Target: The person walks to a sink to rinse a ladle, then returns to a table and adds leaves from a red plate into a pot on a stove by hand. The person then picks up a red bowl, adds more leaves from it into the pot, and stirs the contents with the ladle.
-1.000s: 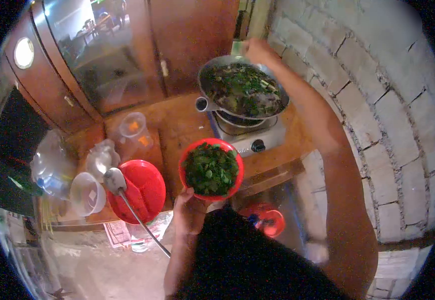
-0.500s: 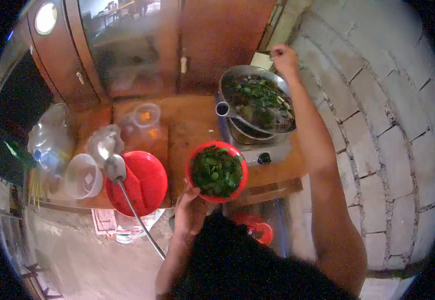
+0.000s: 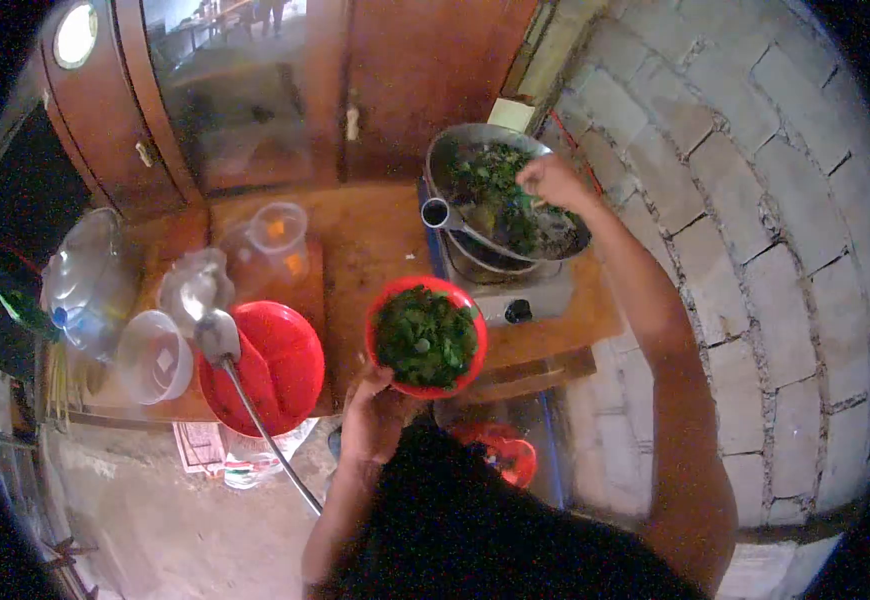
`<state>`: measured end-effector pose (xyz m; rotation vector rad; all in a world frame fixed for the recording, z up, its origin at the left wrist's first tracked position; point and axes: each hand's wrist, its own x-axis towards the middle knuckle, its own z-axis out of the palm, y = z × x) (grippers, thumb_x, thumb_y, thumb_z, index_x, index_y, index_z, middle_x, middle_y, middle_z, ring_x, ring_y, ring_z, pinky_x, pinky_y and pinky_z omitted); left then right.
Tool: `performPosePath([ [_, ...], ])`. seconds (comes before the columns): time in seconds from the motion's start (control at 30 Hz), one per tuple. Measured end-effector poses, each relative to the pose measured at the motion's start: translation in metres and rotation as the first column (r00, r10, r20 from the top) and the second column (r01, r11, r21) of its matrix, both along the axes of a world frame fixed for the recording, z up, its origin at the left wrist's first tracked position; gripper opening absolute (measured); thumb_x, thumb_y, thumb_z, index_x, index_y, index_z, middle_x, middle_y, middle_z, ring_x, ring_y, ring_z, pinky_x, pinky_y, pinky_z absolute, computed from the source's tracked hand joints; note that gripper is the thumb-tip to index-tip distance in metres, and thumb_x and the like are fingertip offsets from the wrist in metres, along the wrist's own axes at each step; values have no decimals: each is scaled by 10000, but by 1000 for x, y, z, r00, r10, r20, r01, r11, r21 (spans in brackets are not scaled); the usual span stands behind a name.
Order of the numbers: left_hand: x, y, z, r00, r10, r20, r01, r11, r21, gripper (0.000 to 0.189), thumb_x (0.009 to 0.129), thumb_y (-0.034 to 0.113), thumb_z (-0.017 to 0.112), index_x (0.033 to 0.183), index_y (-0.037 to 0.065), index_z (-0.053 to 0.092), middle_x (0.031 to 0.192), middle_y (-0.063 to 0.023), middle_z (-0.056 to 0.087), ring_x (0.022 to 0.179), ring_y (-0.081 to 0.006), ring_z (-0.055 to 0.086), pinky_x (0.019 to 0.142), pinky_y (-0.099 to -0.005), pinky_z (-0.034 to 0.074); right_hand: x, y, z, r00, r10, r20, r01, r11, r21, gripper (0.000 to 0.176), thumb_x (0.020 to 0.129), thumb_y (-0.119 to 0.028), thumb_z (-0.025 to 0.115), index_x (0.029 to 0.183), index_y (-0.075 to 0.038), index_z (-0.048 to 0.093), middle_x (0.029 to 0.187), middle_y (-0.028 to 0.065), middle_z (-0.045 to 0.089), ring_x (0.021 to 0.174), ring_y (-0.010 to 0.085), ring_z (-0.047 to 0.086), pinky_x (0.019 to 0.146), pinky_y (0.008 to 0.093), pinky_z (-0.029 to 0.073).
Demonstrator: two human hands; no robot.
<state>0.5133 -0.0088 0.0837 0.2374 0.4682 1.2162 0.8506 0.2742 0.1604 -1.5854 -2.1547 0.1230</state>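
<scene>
My left hand (image 3: 373, 415) grips a red bowl (image 3: 477, 345) by its near left rim, thumb on the edge. Chopped green leaves (image 3: 425, 335) fill the bowl. Over the right part of a wide metal wok (image 3: 437, 165), my right hand (image 3: 560, 185) hangs with its fingers drawn together. Whatever they hold is too small to make out. Inside the wok lie dark pieces of food and scattered green leaves (image 3: 495, 175). The wok sits tilted towards me on a gas stove (image 3: 545, 300), its hollow handle end (image 3: 436, 212) at the left.
A long-handled metal ladle (image 3: 220, 340) rests across a red plate (image 3: 300, 350) on the wooden table (image 3: 375, 225). Clear plastic tubs (image 3: 160, 350) and plastic bags (image 3: 95, 270) stand left. A block wall (image 3: 745, 220) rises at right, wooden doors (image 3: 425, 90) behind.
My right hand has come down and left from beyond the wok's far right rim to over its contents. The left hand still holds the bowl; the whole view has shifted slightly.
</scene>
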Motion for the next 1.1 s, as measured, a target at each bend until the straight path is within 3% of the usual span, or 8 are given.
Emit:
performPosePath([
  [0.2,2,-2,0,1000,8,5,-8,1000,2,603,809,211,566,1324,-18,353,1304,-140,455,1191,-282,465,985,-482,392,14,18,17,983,-179,35,182,979,-91,136,798,-33,616,928,-46,655,807,71,663,578,127,589,508,276,454],
  [0.4,3,3,-1,998,56,5,-56,998,-5,594,822,233,557,1318,-26,356,1307,-145,455,1192,-286,468,978,-484,400,-18,-8,30,937,-174,-302,308,819,485,143,799,-75,643,932,-25,657,836,90,679,644,135,614,577,288,480],
  [0.47,1,3,1,1000,21,-2,-21,1000,-10,583,826,232,559,1314,-20,363,1299,-147,462,1186,-287,474,976,-483,405,-8,3,-20,965,258,35,-255,964,-80,171,792,-87,662,944,-10,653,858,94,680,751,136,625,626,295,478],
  [0.73,4,6,2,1000,5,0,-5,1000,-4,575,801,257,596,1289,18,410,1291,-124,493,1175,-290,483,999,-490,376,-4,-9,53,888,-349,-300,442,827,347,167,714,-100,688,866,-58,630,781,87,652,776,178,615,678,322,489],
  [0.77,4,5,2,1000,-3,20,3,1000,-12,572,799,253,598,1287,18,412,1292,-124,492,1173,-290,486,996,-492,378,3,5,27,866,-183,-466,127,980,-150,182,730,-81,680,904,-46,640,821,81,650,771,165,608,672,295,481],
  [0.87,2,5,1,1000,5,-19,-5,1000,-5,585,796,265,601,1291,19,408,1298,-125,486,1176,-292,483,989,-491,382,-5,-9,-16,950,277,142,-243,945,-219,260,760,-49,645,1017,-5,643,922,111,658,791,187,615,709,280,488],
  [0.93,2,11,-12,999,-5,52,5,1000,-2,548,822,228,572,1296,14,399,1293,-118,484,1171,-271,488,978,-462,403,-25,-28,17,995,18,98,-2,987,-161,299,770,-44,647,1066,-2,631,958,114,661,803,201,614,723,284,493],
  [1.1,1,8,3,996,-51,66,52,999,-2,496,850,195,539,1290,11,401,1261,-103,502,1139,-233,511,953,-401,437,-95,-125,58,967,142,-210,-178,971,-159,188,810,-20,606,992,-6,651,860,82,662,742,128,610,696,285,497],
])
